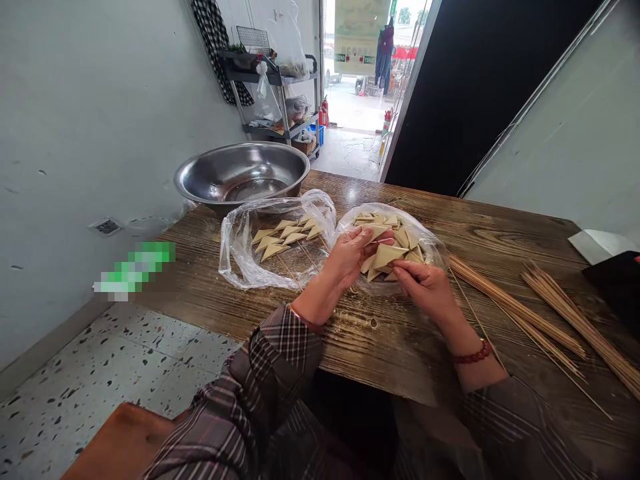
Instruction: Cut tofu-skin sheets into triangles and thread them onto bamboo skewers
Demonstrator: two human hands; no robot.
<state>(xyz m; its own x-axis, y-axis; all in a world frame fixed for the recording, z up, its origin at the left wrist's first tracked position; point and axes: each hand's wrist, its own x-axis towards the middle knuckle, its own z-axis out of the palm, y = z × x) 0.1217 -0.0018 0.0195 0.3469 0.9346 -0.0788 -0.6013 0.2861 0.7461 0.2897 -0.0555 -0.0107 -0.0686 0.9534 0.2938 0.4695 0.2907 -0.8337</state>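
At centre, fingers of the left hand (346,257) and right hand (427,285) pinch tan triangles (387,255), probably light, pliable, tearable; best held near corners.

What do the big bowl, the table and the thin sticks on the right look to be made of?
Big bowl: metal, probably stainless steel, smooth and shiny, judging by its silvery reflections.

Table: apparently dark-stained wood, with visible grain, a knot and a slight sheen.

Thin sticks: likely bamboo or another wood, from their tan colour and slim, straight shape; they seem unpainted.
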